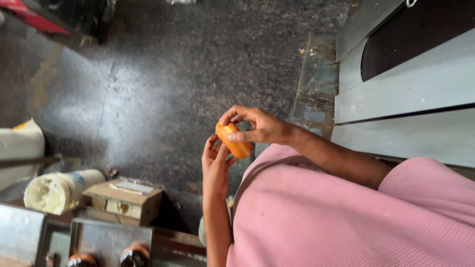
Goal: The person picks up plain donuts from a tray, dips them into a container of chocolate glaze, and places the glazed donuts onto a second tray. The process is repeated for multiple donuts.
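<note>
A person in a pink shirt (346,217) holds a small orange bun (233,140) just in front of it. Right hand (257,126) fingers curl closed around the bun; left hand (215,165) fingers cup its end. Loosened, it could drop onto the dark floor (188,74).

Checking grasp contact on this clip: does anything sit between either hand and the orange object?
Nothing visible does. Both hands hold the orange object directly: right hand gripping from above, left hand touching it from below.

Small food stall, dark stone counter (198,74), stacked disposable cups (62,190), cardboard box (123,200)
</note>
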